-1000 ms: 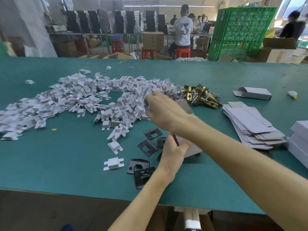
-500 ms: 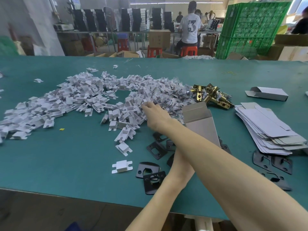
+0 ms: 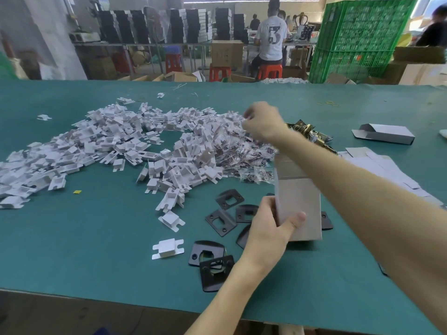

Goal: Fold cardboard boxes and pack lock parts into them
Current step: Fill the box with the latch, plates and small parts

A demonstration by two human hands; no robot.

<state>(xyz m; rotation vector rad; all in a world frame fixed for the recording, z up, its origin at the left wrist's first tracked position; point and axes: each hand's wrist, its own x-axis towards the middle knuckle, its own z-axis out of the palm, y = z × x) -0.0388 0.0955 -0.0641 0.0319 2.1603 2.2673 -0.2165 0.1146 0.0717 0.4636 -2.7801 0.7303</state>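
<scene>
My left hand grips a folded grey cardboard box that stands upright on the green table, its top flap open. My right hand hovers over the far end of the pile of small clear screw bags, fingers curled and blurred; something small and white seems pinched at its fingertips. A big heap of white plastic inserts spreads to the left. Black strike plates lie around the box. Brass latch parts lie behind my right arm.
A stack of flat box blanks lies to the right, partly under my right arm. One folded box lies on its side at the far right. Green crates and seated people are beyond the table.
My right hand has lifted from the near side of the pile and moved farther back and right. The box in my left hand now stands more upright.
</scene>
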